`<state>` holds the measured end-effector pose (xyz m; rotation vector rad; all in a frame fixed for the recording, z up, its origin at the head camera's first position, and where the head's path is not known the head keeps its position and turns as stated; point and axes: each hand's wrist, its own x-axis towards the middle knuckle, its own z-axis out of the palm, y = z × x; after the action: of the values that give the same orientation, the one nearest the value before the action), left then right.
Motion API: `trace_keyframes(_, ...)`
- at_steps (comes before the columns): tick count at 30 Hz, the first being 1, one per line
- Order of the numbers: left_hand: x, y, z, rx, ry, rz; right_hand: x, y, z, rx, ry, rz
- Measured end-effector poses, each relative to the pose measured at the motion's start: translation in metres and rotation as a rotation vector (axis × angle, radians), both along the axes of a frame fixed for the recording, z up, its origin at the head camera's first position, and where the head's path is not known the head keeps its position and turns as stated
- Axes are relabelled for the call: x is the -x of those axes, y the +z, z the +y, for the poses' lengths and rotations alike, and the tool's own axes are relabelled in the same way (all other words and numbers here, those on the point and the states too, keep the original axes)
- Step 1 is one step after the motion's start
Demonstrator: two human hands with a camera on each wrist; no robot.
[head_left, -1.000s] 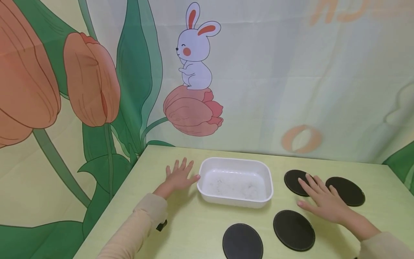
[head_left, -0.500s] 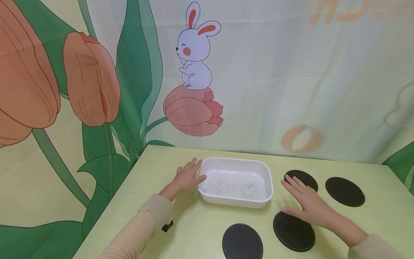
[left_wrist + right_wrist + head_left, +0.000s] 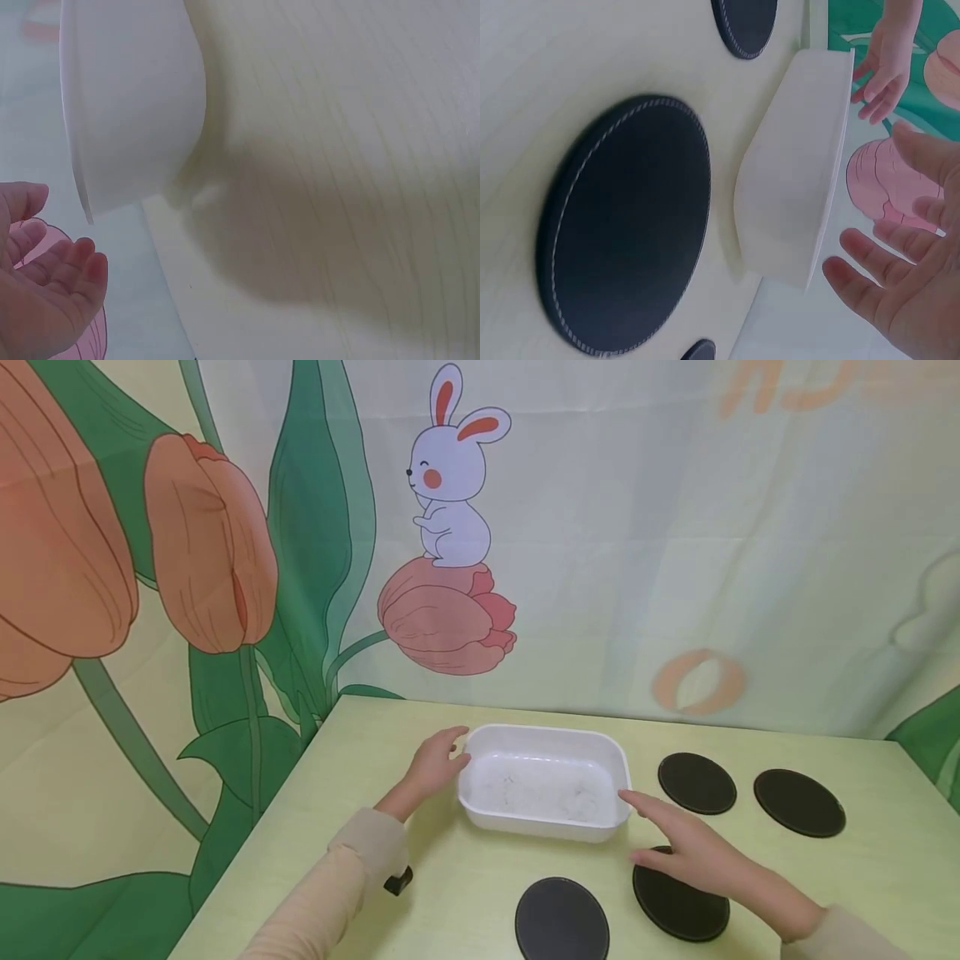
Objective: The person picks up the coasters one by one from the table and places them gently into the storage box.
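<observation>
A white rectangular plastic basin stands on the table in the head view, with a few grey marks on its floor. At its left end is my left hand, thumb and fingers spread around the rim. The left wrist view shows this hand a little apart from the basin wall, fingers loosely bent. My right hand reaches toward the basin's right end, above a black round coaster. In the right wrist view, the right hand's fingers are apart from the rim and hold nothing.
Several more black stitched coasters lie around: one in front, one right of the basin, another farther right. A printed curtain with a rabbit and tulips hangs behind the pale table.
My right hand has moved left, from over the right coasters to the basin's right end. My left hand has shifted slightly right, to the basin's left rim. The basin stays in place.
</observation>
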<state>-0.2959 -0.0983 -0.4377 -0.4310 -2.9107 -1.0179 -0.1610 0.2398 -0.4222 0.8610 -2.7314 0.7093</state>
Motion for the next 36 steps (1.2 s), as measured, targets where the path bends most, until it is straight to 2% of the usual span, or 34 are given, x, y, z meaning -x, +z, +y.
trace_keyframes(5,0.003,-0.003,-0.003,-0.103,0.063,-0.065,-0.001,-0.001,-0.009,0.139,0.069,-0.168)
trace_keyframes(8,0.005,-0.006,-0.005,-0.166,0.090,-0.123,0.000,-0.004,-0.013,0.193,0.110,-0.231)
trace_keyframes(14,0.007,-0.010,-0.006,-0.284,0.126,-0.225,0.003,-0.009,-0.018,0.237,0.144,-0.379)
trace_keyframes(19,0.009,-0.013,-0.006,-0.368,0.147,-0.298,0.003,-0.012,-0.023,0.273,0.160,-0.560)
trace_keyframes(25,0.010,-0.015,-0.005,-0.451,0.179,-0.382,0.002,-0.018,-0.029,0.351,0.131,-0.762)
trace_keyframes(31,0.009,-0.017,-0.005,-0.516,0.199,-0.436,0.000,-0.024,-0.034,0.420,0.095,-0.886)
trace_keyframes(36,0.009,-0.020,-0.005,-0.552,0.197,-0.462,0.000,-0.030,-0.038,0.454,0.079,-0.942)
